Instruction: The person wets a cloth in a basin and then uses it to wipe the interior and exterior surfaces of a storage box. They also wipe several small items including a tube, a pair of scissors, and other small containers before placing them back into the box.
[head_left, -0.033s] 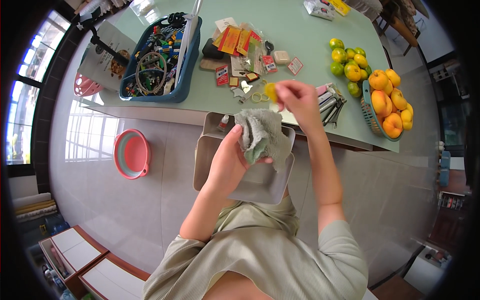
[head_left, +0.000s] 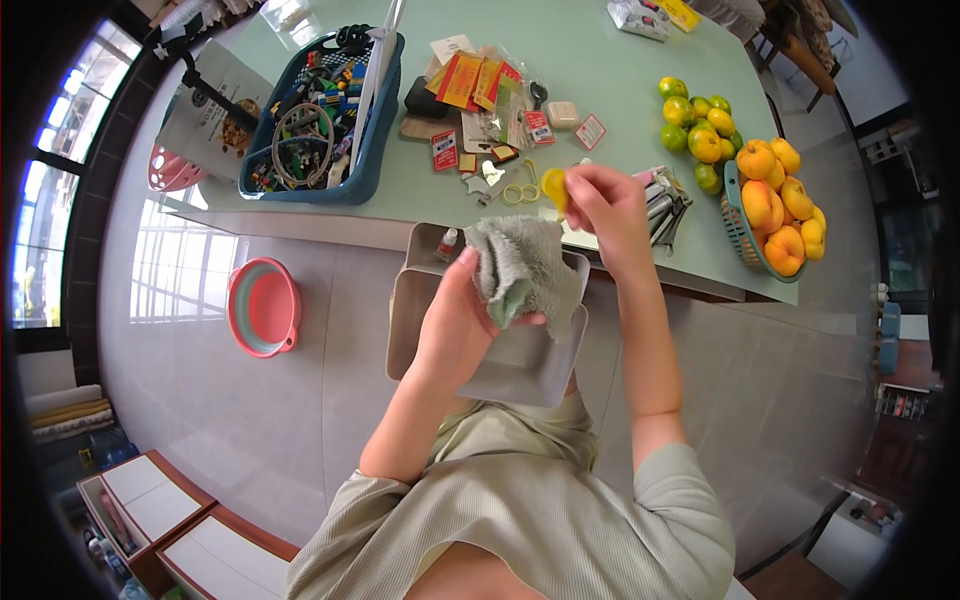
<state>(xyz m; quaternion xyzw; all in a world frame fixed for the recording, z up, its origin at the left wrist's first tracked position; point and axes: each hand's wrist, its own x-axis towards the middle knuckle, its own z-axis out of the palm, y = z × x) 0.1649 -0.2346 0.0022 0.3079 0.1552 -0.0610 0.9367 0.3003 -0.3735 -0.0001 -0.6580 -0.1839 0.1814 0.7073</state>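
Observation:
My left hand [head_left: 452,335] is closed around a bunched grey-green fluffy cloth [head_left: 535,262], thumb on its near left side. Up and to the right, my right hand [head_left: 612,215] pinches a small flat yellow round piece [head_left: 554,188], apart from the cloth and just over the table's front edge. Below the cloth is a beige plastic tray [head_left: 500,382] with compartments, at my lap. A small bottle [head_left: 446,244] with a red label stands in its far left part. Scissors with yellow handles [head_left: 514,194] lie on the table near the yellow piece.
On the pale green table [head_left: 600,80] stand a blue basket [head_left: 375,160] of building bricks and a basket of orange fruit [head_left: 740,222]. Green-yellow citrus [head_left: 706,145], small packets [head_left: 445,150] and silvery tools [head_left: 660,215] lie between. A pink basin [head_left: 264,308] is on the floor.
My right hand has shifted slightly to the right with the yellow piece, which shows more of its flat face. The cloth and my left hand have moved only a little to the left.

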